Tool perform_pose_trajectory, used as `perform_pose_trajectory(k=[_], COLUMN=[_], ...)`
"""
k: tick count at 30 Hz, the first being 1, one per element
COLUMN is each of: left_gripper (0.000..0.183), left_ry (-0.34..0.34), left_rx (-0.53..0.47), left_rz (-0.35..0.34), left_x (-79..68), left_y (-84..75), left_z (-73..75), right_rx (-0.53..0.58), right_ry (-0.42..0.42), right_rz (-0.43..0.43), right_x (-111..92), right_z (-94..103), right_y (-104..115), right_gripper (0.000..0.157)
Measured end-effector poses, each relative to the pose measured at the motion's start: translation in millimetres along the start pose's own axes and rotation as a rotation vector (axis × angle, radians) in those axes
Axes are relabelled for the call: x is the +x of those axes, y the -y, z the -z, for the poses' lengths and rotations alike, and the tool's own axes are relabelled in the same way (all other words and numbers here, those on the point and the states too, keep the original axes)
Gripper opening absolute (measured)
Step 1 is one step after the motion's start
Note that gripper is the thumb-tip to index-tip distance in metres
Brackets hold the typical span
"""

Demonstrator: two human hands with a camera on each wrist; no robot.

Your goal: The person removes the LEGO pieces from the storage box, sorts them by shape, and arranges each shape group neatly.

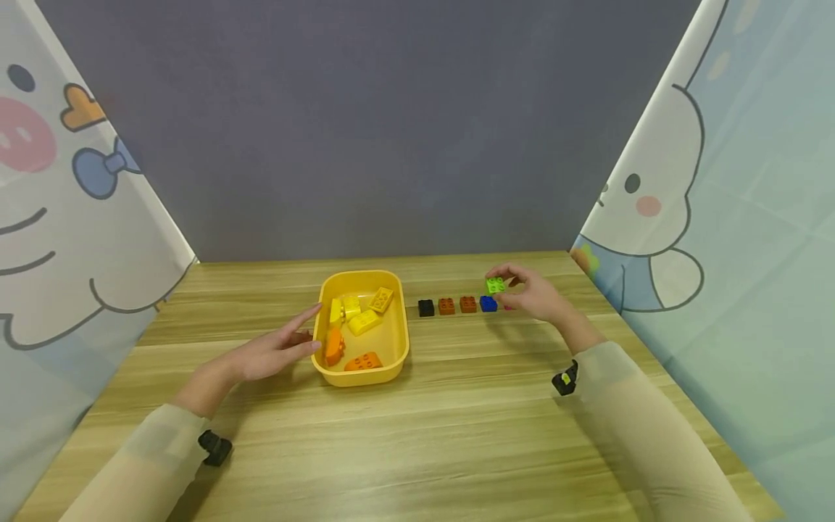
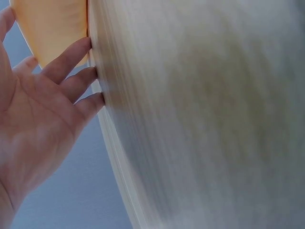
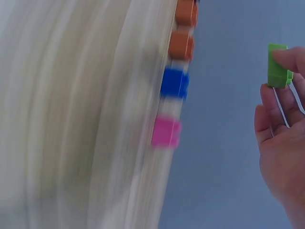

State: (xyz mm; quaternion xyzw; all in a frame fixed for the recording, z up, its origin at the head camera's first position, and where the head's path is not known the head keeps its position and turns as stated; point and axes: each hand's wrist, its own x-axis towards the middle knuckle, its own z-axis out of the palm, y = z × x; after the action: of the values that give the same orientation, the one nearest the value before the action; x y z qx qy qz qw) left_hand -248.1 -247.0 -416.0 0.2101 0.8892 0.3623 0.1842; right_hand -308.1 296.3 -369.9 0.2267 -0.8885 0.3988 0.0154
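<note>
My right hand (image 1: pixel 531 296) pinches a lime-green toy building brick (image 1: pixel 495 285) above the table, over the right end of a row of bricks; thumb and fingers also show around the green brick (image 3: pixel 278 66) in the right wrist view. The row runs from a black brick (image 1: pixel 426 308) through two brown-orange bricks (image 1: pixel 446 306) and a blue brick (image 1: pixel 488 304) to a pink brick (image 3: pixel 166 131), mostly hidden by the hand in the head view. My left hand (image 1: pixel 270 353) touches the left rim of a yellow tub (image 1: pixel 391 373), its fingers extended.
Inside the tub lie several yellow bricks (image 1: pixel 364 322) and two orange pieces (image 1: pixel 363 362). The wood-grain table (image 1: pixel 417 442) meets a dark grey panel (image 1: pixel 385 145) at the back. Cartoon-printed curtains (image 1: pixel 750 181) stand on both sides.
</note>
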Motion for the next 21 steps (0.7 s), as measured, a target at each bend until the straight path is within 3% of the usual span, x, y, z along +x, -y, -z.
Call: perform_pose_trajectory(k=[9,21], left_gripper=[0.085,0.085], left_ry=[-0.001,-0.008], left_rx=[0.010,0.014], left_rz=[0.000,0.000], left_x=[-0.7,-1.0], left_y=[-0.7,-2.3], left_z=[0.8,1.5], right_rx=[-0.131,-0.135], right_ry=[-0.072,-0.009], right_rz=[-0.072,-0.209], right_x=[-21,-30], right_z=[36.3,51.6], right_y=[-39,-64], right_gripper=[0.043,0.048])
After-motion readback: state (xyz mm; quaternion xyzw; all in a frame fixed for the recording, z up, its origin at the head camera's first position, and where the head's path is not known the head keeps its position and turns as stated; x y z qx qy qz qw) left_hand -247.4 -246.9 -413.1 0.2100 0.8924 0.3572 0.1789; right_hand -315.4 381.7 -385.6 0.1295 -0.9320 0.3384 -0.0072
